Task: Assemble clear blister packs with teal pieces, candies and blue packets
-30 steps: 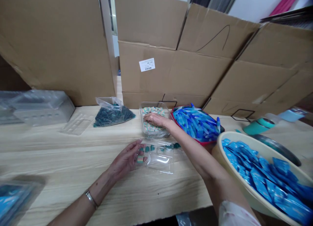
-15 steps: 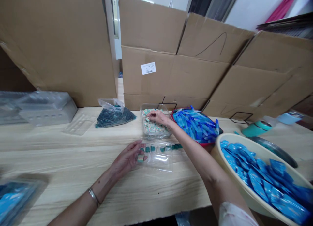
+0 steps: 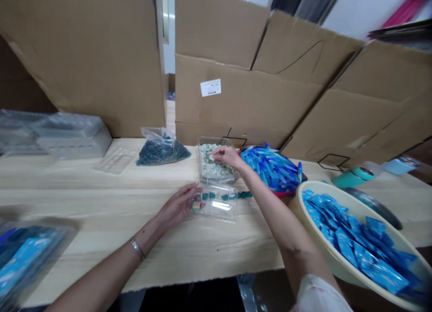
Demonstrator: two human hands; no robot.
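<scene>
My right hand (image 3: pixel 227 156) is over the far right of a clear plastic tub (image 3: pixel 202 165) of small striped pastel pieces, its fingertips down among them. Whether those fingers pinch a piece is too small to tell. My left hand (image 3: pixel 178 206) is on the table, its fingers against the left edge of a clear blister tray (image 3: pixel 222 210). A striped piece (image 3: pixel 196 206) sits in the tray right by those fingertips, and several dark teal pieces (image 3: pixel 212 196) stand in a row along its far side.
A bag of dark teal pieces (image 3: pixel 162 150) lies left of the tub. Right of it is a red-rimmed tray (image 3: pixel 273 170) of blue packets. A cream basin (image 3: pixel 313 184) of blue packets fills the right foreground. Cardboard sheets stand behind the wooden table (image 3: pixel 84 181).
My right hand has shifted up and right within the tub, its fingers dipping among the pieces. My left hand stays at the blister tray. The whole view has tilted slightly.
</scene>
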